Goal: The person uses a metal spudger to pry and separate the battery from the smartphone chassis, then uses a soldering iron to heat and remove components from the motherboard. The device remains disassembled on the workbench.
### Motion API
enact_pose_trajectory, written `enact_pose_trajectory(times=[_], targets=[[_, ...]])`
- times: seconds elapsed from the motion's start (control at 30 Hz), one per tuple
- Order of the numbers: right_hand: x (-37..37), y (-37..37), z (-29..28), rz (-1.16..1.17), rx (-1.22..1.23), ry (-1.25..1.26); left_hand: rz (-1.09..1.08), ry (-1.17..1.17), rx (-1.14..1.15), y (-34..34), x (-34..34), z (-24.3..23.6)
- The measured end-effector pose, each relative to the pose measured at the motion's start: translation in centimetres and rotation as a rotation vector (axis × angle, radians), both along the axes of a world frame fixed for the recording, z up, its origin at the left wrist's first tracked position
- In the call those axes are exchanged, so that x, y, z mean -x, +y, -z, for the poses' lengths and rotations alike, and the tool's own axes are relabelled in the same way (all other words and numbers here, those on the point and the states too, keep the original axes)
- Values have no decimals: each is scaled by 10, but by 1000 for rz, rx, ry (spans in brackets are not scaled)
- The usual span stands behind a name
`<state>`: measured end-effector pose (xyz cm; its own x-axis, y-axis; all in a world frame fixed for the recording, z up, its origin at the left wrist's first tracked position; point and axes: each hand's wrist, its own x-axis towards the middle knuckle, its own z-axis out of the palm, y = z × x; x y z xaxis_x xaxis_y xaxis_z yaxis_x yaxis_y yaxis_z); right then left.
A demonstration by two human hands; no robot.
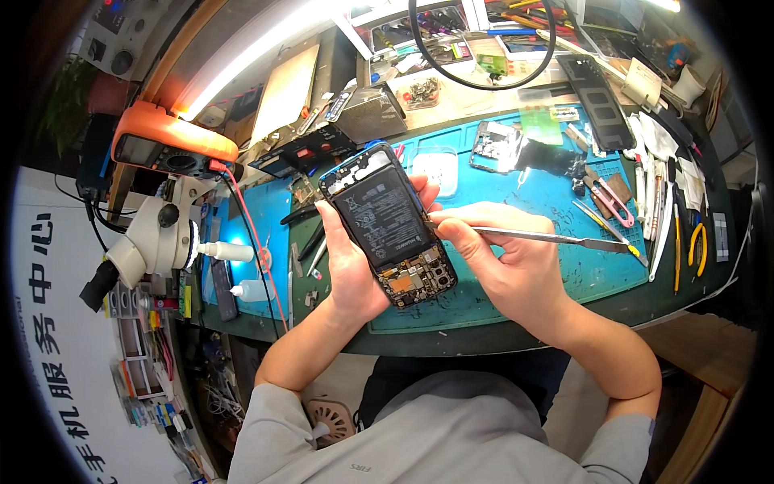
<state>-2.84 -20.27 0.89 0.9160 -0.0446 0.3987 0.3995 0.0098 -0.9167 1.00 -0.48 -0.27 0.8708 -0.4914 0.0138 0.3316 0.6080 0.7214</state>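
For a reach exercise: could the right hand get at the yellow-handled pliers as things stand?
Probably not without letting go first: the right hand holds a metal spatula at the opened smartphone. Otherwise the yellow-handled pliers look free, lying uncovered beyond low-lying tools.

The phone (pixel 383 222) hides part of the left hand (pixel 355 274) (the middles of its fingers).

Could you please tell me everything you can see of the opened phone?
The phone has its back off: a dark frame with a bluish far edge, a large black battery, whitish patches beyond it, and an exposed circuit board with coppery parts nearest the person. It is held above the blue mat, far end slanting left, in the left hand. The right hand brings a slim metal tool to its right edge; contact is unclear.
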Motion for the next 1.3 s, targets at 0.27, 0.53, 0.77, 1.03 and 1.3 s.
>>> enact_pose_trajectory(times=[0.27, 0.53, 0.77, 1.03, 1.3], targets=[[0, 0, 3, -33, -75, 51, 73, 43, 239, -1, -1, -1], [0, -7, -6, -226, -343, 363, 114, 87, 259, 4, -3, 4], [-1, -9, -2, -256, -330, 372, 119, 133, 241, 5, -5, 7], [-1, -12, -4, -278, -369, 425, 101, 148, 243, 2, -4, 5], [-2, -13, -3, -298, -410, 480, 105, 175, 234, 3, -4, 7]])
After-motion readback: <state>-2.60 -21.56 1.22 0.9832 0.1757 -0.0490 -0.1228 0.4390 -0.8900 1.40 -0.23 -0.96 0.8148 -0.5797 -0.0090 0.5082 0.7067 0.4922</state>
